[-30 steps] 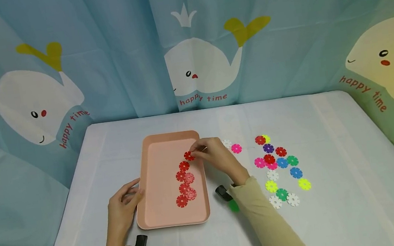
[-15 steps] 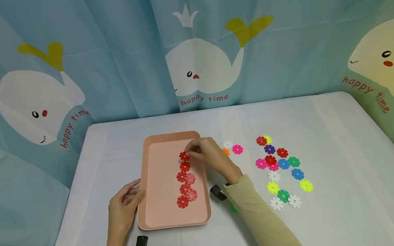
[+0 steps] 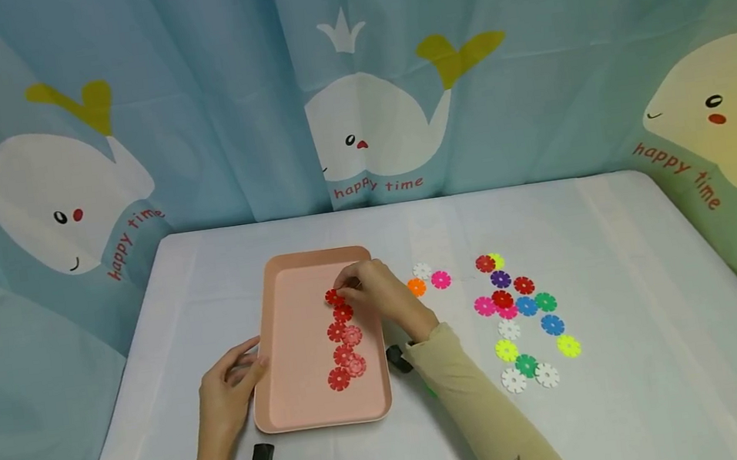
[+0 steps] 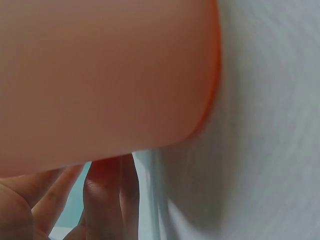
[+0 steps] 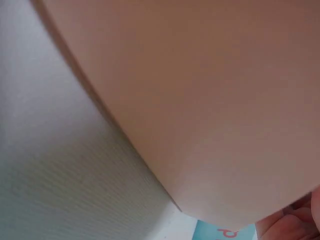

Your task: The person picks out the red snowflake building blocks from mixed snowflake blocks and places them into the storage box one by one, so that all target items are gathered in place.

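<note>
Near the far right corner of the pink tray [image 3: 296,348], my right hand [image 3: 380,291] pinches a red snowflake disc [image 3: 331,297] between thumb and fingertips. Below it, several red and pinkish-red snowflake discs [image 3: 339,379] form an uneven column on the tray floor. My left hand [image 3: 223,397] grips the tray's left edge, its thumb at the rim. The left wrist view has the tray's wall [image 4: 110,85] in front of the left fingers [image 4: 102,200]. In the right wrist view the tray [image 5: 200,100] hides most of the right hand [image 5: 290,222], and the held disc cannot be seen.
Right of the tray, loose discs lie scattered on the white tabletop, among them a purple disc [image 3: 501,279], a blue disc [image 3: 552,325] and an orange disc [image 3: 416,287]. The right forearm partly covers a green disc. A whale-print curtain [image 3: 208,127] stands behind the table.
My right hand has moved left over the tray with the red disc, to just above the column's top. The orange disc has come into sight. My left hand stays on the tray edge.
</note>
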Demonstrator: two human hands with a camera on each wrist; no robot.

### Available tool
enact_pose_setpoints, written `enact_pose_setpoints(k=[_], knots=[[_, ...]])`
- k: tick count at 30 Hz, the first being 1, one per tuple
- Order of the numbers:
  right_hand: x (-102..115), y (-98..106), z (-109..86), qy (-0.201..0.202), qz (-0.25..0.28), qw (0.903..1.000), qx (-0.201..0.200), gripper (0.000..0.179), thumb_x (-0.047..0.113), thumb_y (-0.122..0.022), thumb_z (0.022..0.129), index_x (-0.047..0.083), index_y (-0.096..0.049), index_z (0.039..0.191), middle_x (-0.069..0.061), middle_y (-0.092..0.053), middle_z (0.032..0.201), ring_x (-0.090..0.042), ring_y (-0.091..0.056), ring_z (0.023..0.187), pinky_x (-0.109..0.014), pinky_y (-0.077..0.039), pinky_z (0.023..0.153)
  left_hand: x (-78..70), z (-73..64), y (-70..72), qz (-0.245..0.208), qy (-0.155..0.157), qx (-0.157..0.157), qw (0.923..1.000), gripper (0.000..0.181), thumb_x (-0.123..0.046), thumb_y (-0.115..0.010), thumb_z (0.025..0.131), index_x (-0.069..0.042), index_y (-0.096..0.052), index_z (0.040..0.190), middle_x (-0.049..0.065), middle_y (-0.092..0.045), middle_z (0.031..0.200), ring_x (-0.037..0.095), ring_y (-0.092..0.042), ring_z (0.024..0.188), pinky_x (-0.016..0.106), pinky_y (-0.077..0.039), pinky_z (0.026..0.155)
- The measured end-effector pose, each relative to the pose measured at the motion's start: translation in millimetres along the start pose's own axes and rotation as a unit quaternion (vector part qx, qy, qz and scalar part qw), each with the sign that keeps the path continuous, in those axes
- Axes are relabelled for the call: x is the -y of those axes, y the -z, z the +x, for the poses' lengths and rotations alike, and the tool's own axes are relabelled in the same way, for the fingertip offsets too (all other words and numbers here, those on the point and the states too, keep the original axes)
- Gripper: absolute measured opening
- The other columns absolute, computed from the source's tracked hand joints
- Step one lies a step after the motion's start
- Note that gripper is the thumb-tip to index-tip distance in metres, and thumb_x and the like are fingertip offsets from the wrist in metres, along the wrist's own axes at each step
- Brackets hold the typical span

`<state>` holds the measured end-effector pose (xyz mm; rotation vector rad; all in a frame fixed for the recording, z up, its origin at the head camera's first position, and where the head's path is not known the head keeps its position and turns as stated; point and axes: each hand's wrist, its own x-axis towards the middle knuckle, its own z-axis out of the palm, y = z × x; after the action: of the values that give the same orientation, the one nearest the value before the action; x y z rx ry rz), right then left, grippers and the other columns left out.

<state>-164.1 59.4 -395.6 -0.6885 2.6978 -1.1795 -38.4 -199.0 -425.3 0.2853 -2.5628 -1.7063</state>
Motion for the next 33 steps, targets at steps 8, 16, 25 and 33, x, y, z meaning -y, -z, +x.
enact_pose_setpoints(k=[8,16,25,33], knots=[[-3.2,-5.9,3.8,-0.003,-0.021,0.9998,0.002,0.005,0.006,-0.074,0.088,0.003,-0.076,0.092,-0.005,-0.073,0.088,-0.014,-0.063,0.077,-0.025,-0.056,0.076,-0.1,0.5,1.1,-0.004,-0.005,0.005,1.0,0.04,-0.017,-0.072,0.093,-0.007,-0.065,0.131,0.019,-0.069,0.113,-0.002,-0.065,0.087,0.01,-0.049,0.075],[-4.1,-8.7,5.9,-0.006,-0.059,0.9982,0.012,0.004,0.006,-0.074,0.089,0.004,-0.076,0.091,-0.004,-0.073,0.088,-0.014,-0.063,0.079,-0.028,-0.056,0.08,0.3,0.0,0.5,-0.003,0.0,0.001,1.0,0.038,-0.015,-0.073,0.092,-0.009,-0.067,0.129,0.017,-0.069,0.111,-0.001,-0.065,0.086,0.012,-0.05,0.075],[-2.3,-9.0,7.5,-0.004,-0.095,0.9955,0.011,0.006,0.006,-0.074,0.089,0.003,-0.077,0.092,-0.007,-0.074,0.091,-0.019,-0.066,0.083,-0.032,-0.056,0.084,-1.0,-0.8,0.3,-0.013,-0.013,0.0,0.9998,0.039,-0.016,-0.073,0.092,-0.008,-0.066,0.129,0.018,-0.069,0.111,0.001,-0.065,0.086,0.01,-0.049,0.075],[-2.9,-10.0,7.7,-0.003,-0.103,0.9944,0.023,0.008,0.008,-0.074,0.089,0.002,-0.077,0.094,-0.008,-0.074,0.092,-0.018,-0.066,0.084,-0.031,-0.056,0.083,-0.1,-0.7,0.3,-0.009,-0.01,-0.002,0.9999,0.039,-0.016,-0.073,0.091,-0.008,-0.066,0.129,0.018,-0.07,0.112,0.0,-0.064,0.085,0.01,-0.049,0.075]])
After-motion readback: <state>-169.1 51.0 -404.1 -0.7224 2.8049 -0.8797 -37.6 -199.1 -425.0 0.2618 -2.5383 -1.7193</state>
